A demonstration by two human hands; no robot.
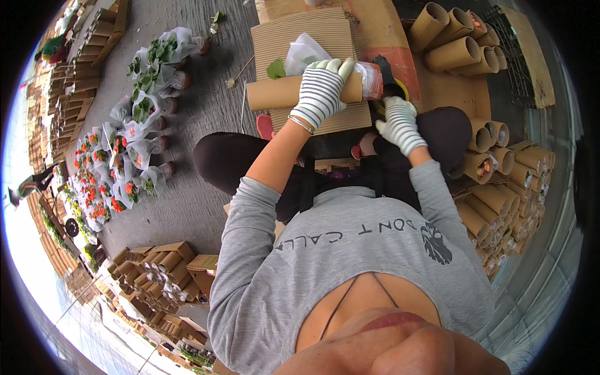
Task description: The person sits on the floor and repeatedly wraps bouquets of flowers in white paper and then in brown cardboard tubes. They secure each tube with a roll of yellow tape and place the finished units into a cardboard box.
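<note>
My left hand point(322, 91), in a striped glove, grips a piece of corrugated cardboard point(274, 92) curled like a tube. Beyond it lies a potted plant in a white sleeve point(304, 52), with a green leaf point(276, 69) sticking out. Its reddish pot point(372, 80), covered in clear plastic, projects past the cardboard's right end. Underneath is a stack of corrugated sheets point(300, 28). My right hand point(398, 123), gloved and slightly blurred, is beside a black and yellow tape dispenser point(386, 75). Whether its fingers hold anything is unclear.
Several cardboard tubes point(453, 54) stand in a carton at the right, and more tubes point(497, 201) are piled below. Sleeved potted flowers point(117, 159) lie in rows on the dark floor at the left. Boxes of tubes point(159, 267) sit behind; a person point(28, 187) is far left.
</note>
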